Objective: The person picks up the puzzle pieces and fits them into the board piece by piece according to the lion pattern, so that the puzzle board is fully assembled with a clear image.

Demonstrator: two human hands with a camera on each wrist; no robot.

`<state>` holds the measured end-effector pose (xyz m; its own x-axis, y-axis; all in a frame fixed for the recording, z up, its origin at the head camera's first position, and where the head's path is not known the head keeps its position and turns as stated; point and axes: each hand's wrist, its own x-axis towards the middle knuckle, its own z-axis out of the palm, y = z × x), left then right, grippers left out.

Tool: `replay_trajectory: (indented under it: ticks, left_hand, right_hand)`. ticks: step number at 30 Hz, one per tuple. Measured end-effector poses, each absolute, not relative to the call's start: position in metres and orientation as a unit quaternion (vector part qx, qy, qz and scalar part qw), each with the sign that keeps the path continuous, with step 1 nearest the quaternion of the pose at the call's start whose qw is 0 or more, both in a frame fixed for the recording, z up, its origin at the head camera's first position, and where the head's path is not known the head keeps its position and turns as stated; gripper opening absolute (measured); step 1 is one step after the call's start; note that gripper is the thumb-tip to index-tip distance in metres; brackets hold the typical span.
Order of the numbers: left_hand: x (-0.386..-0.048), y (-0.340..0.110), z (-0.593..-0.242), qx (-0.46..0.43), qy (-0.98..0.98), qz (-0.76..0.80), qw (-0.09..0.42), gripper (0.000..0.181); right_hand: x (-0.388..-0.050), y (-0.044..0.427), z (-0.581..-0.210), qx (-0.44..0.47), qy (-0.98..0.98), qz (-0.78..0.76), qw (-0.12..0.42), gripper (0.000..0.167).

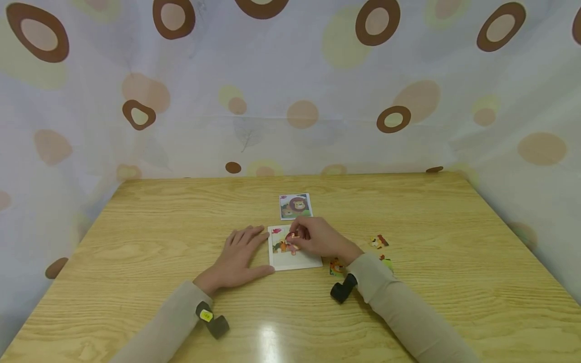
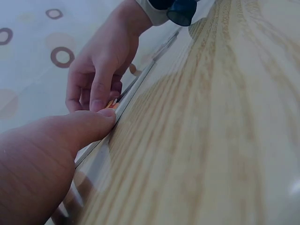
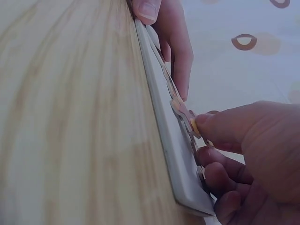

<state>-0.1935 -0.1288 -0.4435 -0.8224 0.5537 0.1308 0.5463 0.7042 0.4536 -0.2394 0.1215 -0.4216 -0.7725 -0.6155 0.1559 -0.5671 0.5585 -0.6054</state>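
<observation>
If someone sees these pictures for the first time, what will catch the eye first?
Probably the spotted white cloth, hanging behind the wooden table. Next, the right hand, pinching a jigsaw piece at the white puzzle board near the table's middle, with the left hand at the board's left edge. Just beyond the board lies a lion picture card.

The wooden table (image 1: 159, 227) looks smooth, and shiny at the near side. The far curtain (image 1: 272, 65) looks like thin, wrinkly cloth. The white board (image 1: 299, 261) looks smooth. Both sleeves (image 1: 408, 307) look like dull cloth.
</observation>
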Motion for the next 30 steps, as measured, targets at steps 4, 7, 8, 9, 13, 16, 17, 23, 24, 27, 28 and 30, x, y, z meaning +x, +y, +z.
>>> replay_trajectory:
  ticks: [4, 7, 8, 9, 13, 16, 17, 23, 24, 27, 28, 30]
  left_hand:
    - [-0.1937, -0.1290, -0.4442, 0.298, 0.924, 0.241, 0.006, 0.079]
    - [-0.1939, -0.1291, -0.4447, 0.299, 0.923, 0.240, 0.004, 0.079]
    - [-0.1940, -0.1292, -0.4447, 0.299, 0.923, 0.240, 0.003, 0.079]
    - [-0.1941, -0.1291, -0.4449, 0.299, 0.923, 0.240, 0.002, 0.079]
    - [-0.1941, -0.1289, -0.4452, 0.298, 0.924, 0.239, 0.001, 0.079]
    - [-0.1937, -0.1287, -0.4446, 0.298, 0.924, 0.239, 0.000, 0.079]
    - [-0.1935, -0.1286, -0.4443, 0.298, 0.924, 0.238, 0.001, 0.079]
    - [-0.1929, -0.1284, -0.4434, 0.298, 0.923, 0.243, 0.001, 0.079]
    - [-0.1929, -0.1284, -0.4436, 0.298, 0.923, 0.243, 0.000, 0.079]
    - [-0.1929, -0.1281, -0.4441, 0.298, 0.923, 0.242, 0.000, 0.078]
    - [-0.1929, -0.1281, -0.4442, 0.297, 0.924, 0.242, 0.000, 0.078]
    - [-0.1930, -0.1280, -0.4448, 0.297, 0.924, 0.242, 0.000, 0.079]
  right_hand:
    - [-0.2383, 0.1193, -0.4199, -0.326, 0.887, -0.324, 0.051, 0.008]
    - [-0.2378, 0.1185, -0.4191, -0.320, 0.892, -0.314, 0.057, 0.008]
    - [-0.2377, 0.1182, -0.4191, -0.319, 0.893, -0.311, 0.058, 0.008]
    - [-0.2376, 0.1179, -0.4191, -0.319, 0.895, -0.307, 0.057, 0.008]
    - [-0.2358, 0.1167, -0.4177, -0.318, 0.897, -0.301, 0.057, 0.008]
    - [-0.2348, 0.1160, -0.4169, -0.311, 0.898, -0.306, 0.056, 0.008]
    - [-0.2345, 0.1159, -0.4169, -0.307, 0.898, -0.309, 0.057, 0.008]
    - [-0.2344, 0.1139, -0.4199, -0.275, 0.904, -0.323, 0.050, 0.006]
    - [-0.2346, 0.1135, -0.4207, -0.273, 0.905, -0.323, 0.047, 0.005]
    - [-0.2349, 0.1129, -0.4221, -0.275, 0.905, -0.321, 0.037, 0.004]
    - [-0.2350, 0.1128, -0.4224, -0.277, 0.906, -0.320, 0.035, 0.004]
    - [-0.2349, 0.1126, -0.4224, -0.277, 0.906, -0.318, 0.032, 0.006]
